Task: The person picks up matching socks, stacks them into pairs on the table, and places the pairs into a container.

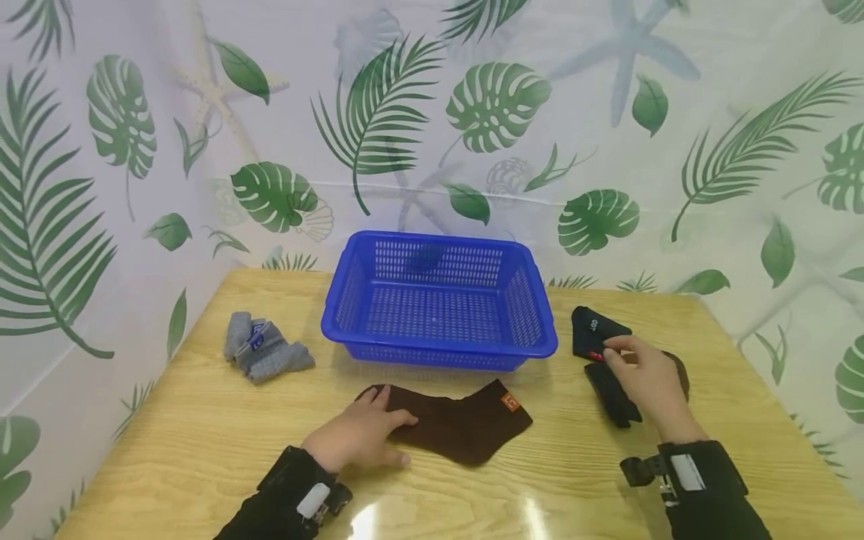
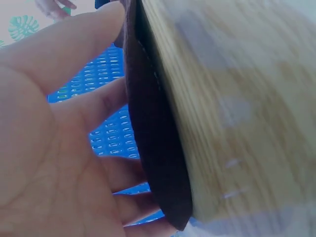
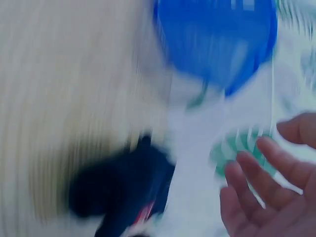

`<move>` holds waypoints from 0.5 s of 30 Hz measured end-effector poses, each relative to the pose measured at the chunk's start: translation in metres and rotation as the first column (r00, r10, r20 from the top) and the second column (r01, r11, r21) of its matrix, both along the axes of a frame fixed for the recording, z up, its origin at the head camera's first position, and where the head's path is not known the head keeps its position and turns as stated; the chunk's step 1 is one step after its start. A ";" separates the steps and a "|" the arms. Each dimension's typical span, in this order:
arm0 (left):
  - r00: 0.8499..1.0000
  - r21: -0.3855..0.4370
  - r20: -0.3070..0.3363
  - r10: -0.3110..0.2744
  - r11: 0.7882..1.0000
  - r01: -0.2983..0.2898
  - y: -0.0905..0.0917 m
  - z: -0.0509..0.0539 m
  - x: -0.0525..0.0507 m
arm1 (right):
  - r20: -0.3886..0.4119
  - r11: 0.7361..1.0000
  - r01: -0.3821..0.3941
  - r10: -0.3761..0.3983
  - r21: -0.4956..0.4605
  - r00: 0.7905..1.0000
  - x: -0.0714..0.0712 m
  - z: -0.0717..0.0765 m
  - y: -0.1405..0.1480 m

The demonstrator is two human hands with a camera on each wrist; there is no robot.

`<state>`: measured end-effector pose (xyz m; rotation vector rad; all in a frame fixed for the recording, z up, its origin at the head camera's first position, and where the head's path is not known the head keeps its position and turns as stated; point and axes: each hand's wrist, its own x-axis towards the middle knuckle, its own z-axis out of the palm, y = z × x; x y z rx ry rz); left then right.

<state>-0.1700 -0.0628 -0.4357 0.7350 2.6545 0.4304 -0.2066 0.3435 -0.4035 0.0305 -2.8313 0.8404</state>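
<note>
A dark brown sock (image 1: 459, 427) with an orange label lies flat in front of the basket. My left hand (image 1: 361, 435) rests on its left end with fingers spread; in the left wrist view the fingertips touch the edge of the brown sock (image 2: 153, 123). My right hand (image 1: 644, 379) is over the dark socks at the right, a black one with a red mark (image 1: 594, 330) and another dark one (image 1: 610, 394). In the blurred right wrist view, the right hand (image 3: 271, 187) has loosely bent fingers with nothing in them, beside the dark socks (image 3: 123, 187).
A blue plastic basket (image 1: 439, 345) stands at the back middle of the wooden table (image 1: 202, 465). Grey socks (image 1: 266, 349) lie bunched at the left. Behind the table hangs a leaf-patterned cloth (image 1: 418, 112).
</note>
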 end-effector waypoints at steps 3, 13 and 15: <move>1.000 -0.003 -0.010 0.008 1.000 -0.008 -0.001 0.002 -0.002 | 0.019 0.988 0.148 -0.149 0.048 0.989 -0.008 -0.007 0.028; 0.996 0.057 -0.091 -0.013 0.998 0.018 0.002 0.004 -0.002 | 0.350 0.963 0.041 -0.137 0.266 0.927 -0.020 -0.030 0.077; 0.995 0.068 -0.104 0.000 0.998 0.007 0.000 0.005 -0.001 | 0.343 0.972 0.062 -0.140 0.229 0.929 -0.020 -0.025 0.077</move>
